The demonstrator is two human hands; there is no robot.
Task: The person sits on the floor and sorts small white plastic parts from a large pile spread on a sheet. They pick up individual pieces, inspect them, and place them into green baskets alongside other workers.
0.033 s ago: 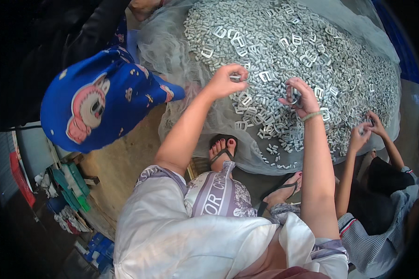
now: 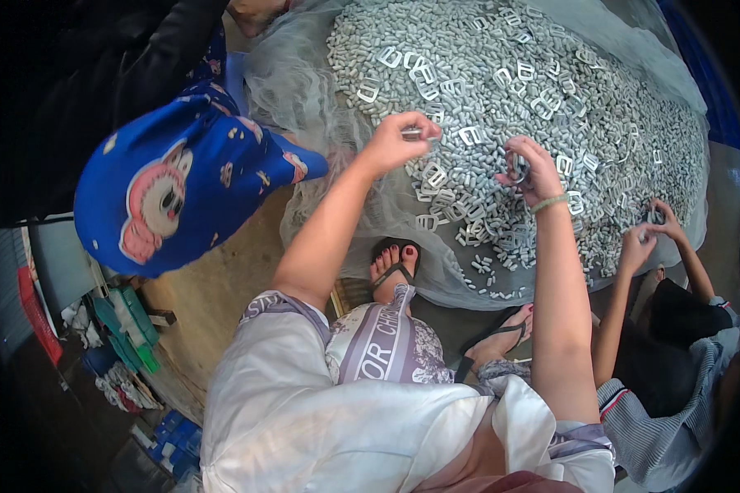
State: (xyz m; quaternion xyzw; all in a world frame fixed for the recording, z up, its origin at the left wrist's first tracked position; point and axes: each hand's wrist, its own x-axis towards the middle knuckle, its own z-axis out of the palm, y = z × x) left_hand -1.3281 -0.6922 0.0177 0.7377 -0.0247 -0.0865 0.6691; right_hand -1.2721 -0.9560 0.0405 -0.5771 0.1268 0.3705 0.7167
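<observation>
Heap of small grey metal pieces (image 2: 551,90) fills the pale mesh sheet (image 2: 304,90) spread on the floor, its far edge cut off at the top of the view. The left hand (image 2: 396,141) has its fingers pinched shut on one small metal piece (image 2: 413,131), held just above the near slope of the heap, while the right hand (image 2: 528,168) curls closed round a metal ring (image 2: 518,167) that its fingers half hide. A co-worker's two hands (image 2: 651,230) work at the heap's right edge, too small to make out their hold, and a blue patterned cap (image 2: 181,193) hides another person on the left.
</observation>
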